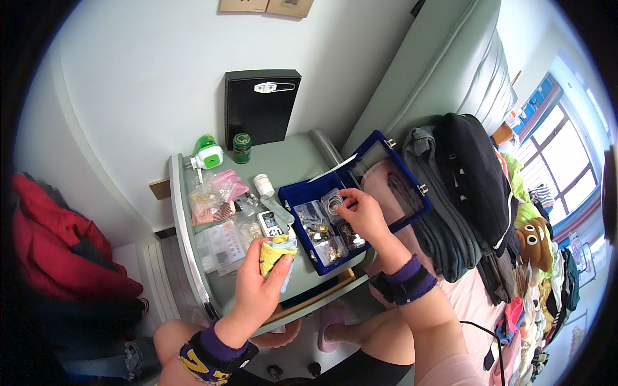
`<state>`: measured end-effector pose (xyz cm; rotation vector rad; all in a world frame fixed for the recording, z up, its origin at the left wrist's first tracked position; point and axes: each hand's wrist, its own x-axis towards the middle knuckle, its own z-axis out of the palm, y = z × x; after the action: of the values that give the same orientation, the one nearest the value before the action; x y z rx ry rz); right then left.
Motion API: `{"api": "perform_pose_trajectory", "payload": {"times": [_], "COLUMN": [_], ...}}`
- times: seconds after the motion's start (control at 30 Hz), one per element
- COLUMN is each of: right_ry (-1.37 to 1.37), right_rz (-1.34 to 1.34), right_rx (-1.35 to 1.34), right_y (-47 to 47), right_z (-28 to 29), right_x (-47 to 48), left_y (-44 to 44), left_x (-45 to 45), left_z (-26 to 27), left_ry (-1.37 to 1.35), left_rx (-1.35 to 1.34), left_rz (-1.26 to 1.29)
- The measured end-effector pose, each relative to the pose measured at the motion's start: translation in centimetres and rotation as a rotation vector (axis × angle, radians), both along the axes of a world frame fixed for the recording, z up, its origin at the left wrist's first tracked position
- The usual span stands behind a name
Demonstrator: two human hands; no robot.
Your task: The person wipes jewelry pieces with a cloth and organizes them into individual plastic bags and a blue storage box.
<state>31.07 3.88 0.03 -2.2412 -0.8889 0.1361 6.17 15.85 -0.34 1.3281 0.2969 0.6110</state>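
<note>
My left hand (256, 282) grips a folded yellow and blue cloth (277, 255) above the front of a grey-green nightstand top (299, 159). My right hand (362, 214) reaches over a blue velvet jewelry box (285, 193), its fingertips on a small clear bag (331, 205) with a pale coiled item inside. The box lid (425, 207), with a clear window, is tipped back to the right. Inside the box are more clear bags (333, 251) of small jewelry. Left of it lie a white handheld device (269, 223) with a screen and a grey-green strap (277, 210).
A white bottle (263, 185), green jar (242, 148), green-and-white plug-in device (208, 157) and pink zip bag (229, 184) stand or lie on the nightstand. A black box (263, 106) leans against the wall. Folded trousers (434, 207) and clothes cover the bed at right. Below is an open drawer (309, 304).
</note>
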Motion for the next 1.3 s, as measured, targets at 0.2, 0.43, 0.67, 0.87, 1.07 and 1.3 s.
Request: {"api": "perform_pose_trajectory", "payload": {"times": [0.2, 0.43, 0.67, 0.87, 1.07, 1.3], "right_ry": [-0.221, -0.502, -0.507, -0.387, -0.356, -0.589], "right_rz": [-0.038, -0.046, -0.031, 0.227, 0.458, 0.539], "right_rx": [-0.169, -0.321, -0.251, 0.014, -0.119, -0.012], "right_y": [0.4, 0.1, 0.8, 5.8, 13.0, 19.1], "right_z": [-0.1, -0.9, 0.3, 2.9, 3.0, 0.2], "right_x": [-0.8, -0.7, -2.1, -7.4, -10.3, -10.5], "left_y": [0.4, 0.4, 0.7, 2.2, 4.6, 6.9], "left_x": [-0.8, -1.1, -1.4, -2.1, -3.4, -4.7], "left_z": [0.2, -0.2, -0.7, -0.3, 0.4, 0.8], "left_ry": [-0.002, 0.005, -0.02, -0.084, -0.194, -0.289], "left_rx": [0.0, 0.059, -0.052, -0.302, -0.364, -0.52], "left_rz": [0.006, 0.005, 0.005, 0.159, 0.321, 0.447]}}
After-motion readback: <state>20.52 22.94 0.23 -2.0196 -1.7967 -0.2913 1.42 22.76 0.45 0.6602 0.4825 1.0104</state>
